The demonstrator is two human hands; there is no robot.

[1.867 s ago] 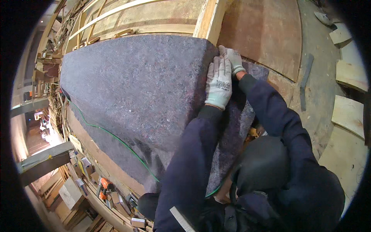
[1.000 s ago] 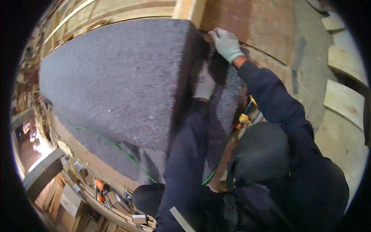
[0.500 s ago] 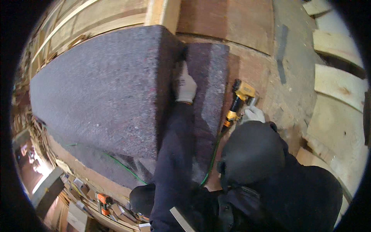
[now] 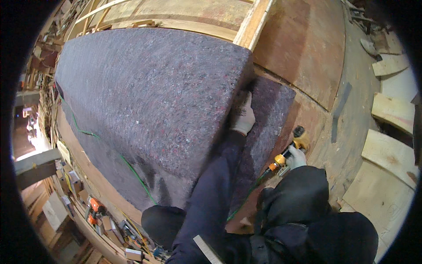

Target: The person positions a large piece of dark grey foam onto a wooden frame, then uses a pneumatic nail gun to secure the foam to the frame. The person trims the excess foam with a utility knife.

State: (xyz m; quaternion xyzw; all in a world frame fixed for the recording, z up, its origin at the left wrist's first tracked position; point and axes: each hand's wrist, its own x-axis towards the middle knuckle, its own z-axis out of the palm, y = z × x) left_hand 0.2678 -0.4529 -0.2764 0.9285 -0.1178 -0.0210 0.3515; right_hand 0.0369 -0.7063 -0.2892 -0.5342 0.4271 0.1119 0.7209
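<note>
Speckled grey felt [image 4: 154,97] is draped over a large block-like form and falls down its right side onto the floor. My left hand [image 4: 244,118], in a pale glove, grips the felt low on that side, near the far corner. One digit lies stretched out; the other fingertips are hidden in shadow. To the right, my gloved right hand [image 4: 297,157] is closed round the handle of a yellow-and-black air nail gun [image 4: 300,141]. Whether it drives nails or staples I cannot tell. A green hose [image 4: 136,175] runs to it.
Wooden framing [image 4: 255,24] stands beyond the felt. Pale boards [image 4: 387,152] lie along the right. An orange-and-black power tool [image 4: 93,210] sits among wood offcuts at lower left. A dark strip [image 4: 341,112] lies on the floor at right.
The view has shifted, so the felt-covered form sits further right. My right hand has moved from beside the nail gun's lower part to a closed hold on its handle. My left hand stays against the felt.
</note>
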